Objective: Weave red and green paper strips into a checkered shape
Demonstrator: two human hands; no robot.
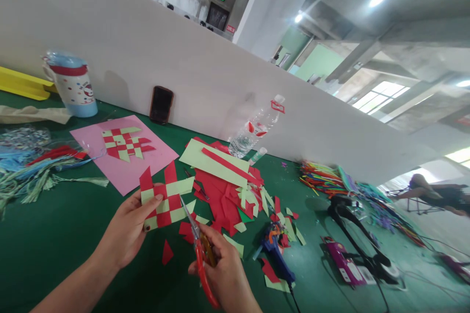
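Between the thumb and fingers of my left hand (128,227) is a woven paper fish (167,200), made of red and pale green strips with loose ends at the top and right. My right hand (223,261) grips scissors (200,249) with red and yellow-brown handles. The blade tips point up at the paper's right side, close to a pale green strip; whether they touch it I cannot tell. Another woven paper fish (127,142) lies on a pink sheet (127,183) behind my left hand.
Red and pale green scraps (220,205) spread across the green table (147,288). A blue glue gun (277,254) lies right of my right hand. Along the wall stand a tumbler (75,85), a phone (161,104) and a water bottle (255,129). Tassels (40,171) lie left, pipe cleaners (323,176) right.
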